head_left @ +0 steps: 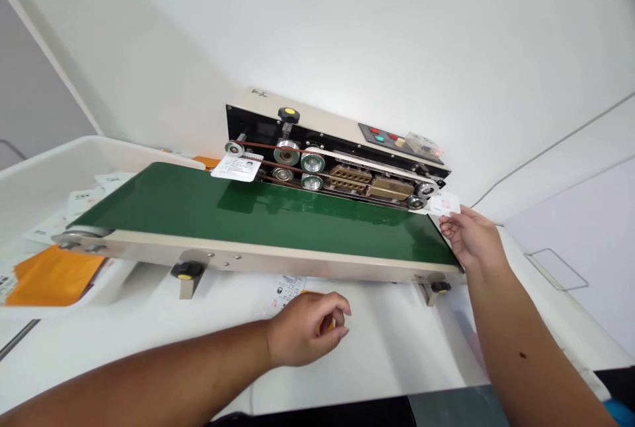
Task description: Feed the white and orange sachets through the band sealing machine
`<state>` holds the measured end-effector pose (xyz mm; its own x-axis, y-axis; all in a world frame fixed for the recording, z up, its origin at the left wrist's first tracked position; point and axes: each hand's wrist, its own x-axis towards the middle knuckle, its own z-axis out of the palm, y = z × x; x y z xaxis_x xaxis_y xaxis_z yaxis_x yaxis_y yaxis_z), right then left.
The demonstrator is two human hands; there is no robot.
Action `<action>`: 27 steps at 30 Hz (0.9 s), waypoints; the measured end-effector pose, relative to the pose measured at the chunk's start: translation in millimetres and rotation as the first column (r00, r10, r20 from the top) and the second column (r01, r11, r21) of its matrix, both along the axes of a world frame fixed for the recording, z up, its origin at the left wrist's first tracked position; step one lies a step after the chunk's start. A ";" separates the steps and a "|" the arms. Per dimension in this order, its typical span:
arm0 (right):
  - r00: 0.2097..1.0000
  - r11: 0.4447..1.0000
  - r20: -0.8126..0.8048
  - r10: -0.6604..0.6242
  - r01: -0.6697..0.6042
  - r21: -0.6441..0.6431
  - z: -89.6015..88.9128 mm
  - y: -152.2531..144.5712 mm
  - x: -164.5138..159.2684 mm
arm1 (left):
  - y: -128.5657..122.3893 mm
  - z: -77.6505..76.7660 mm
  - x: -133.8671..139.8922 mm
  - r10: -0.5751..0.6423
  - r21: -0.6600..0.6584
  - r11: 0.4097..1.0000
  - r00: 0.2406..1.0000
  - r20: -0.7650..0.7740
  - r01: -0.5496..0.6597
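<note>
My right hand (473, 238) pinches a small white pouch (445, 205) with a red print, at the right-hand rollers of a band sealer (342, 149). A second white pouch (237, 167), printed with dark text, sticks out at the left end of the sealer's belts, above the green conveyor belt (198, 209). In front of the conveyor, my left hand (311, 329) hovers with curled fingers, a gap between thumb and fingertips and nothing gripped. Something orange shows through that gap. Behind this hand, printed white pouches (288, 289) lie on the table, partly hidden.
At the left stands a white plastic bin (124, 153) with white pouches and orange packets (57, 275) in it. Black knobs (187, 271) jut from the conveyor's front supports. The sealer has a panel of coloured buttons (384, 136) on top. A white wall rises behind.
</note>
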<state>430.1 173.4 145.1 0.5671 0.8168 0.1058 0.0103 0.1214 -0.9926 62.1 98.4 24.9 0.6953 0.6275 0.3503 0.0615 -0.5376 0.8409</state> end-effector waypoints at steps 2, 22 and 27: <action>0.999 0.999 -0.011 0.039 -0.039 -0.018 -1.6 -0.3 -2.7 | 0.0 -0.6 0.0 -0.002 0.009 1.000 1.000 -0.001 0.002; 0.989 0.991 -0.103 0.104 -0.113 -0.077 2.1 -10.3 -5.5 | 0.7 -1.7 0.5 0.012 0.043 0.999 0.999 -0.030 -0.011; 0.984 0.980 -0.083 0.158 -0.166 -0.108 0.1 -10.7 -5.1 | 0.4 -0.1 0.6 0.017 0.058 0.998 0.999 -0.039 -0.015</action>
<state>425.0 162.8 145.1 0.4288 0.9029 -0.0302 -0.0736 0.0016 -0.9973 62.7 98.8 24.8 0.6995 0.6182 0.3586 0.1033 -0.5840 0.8052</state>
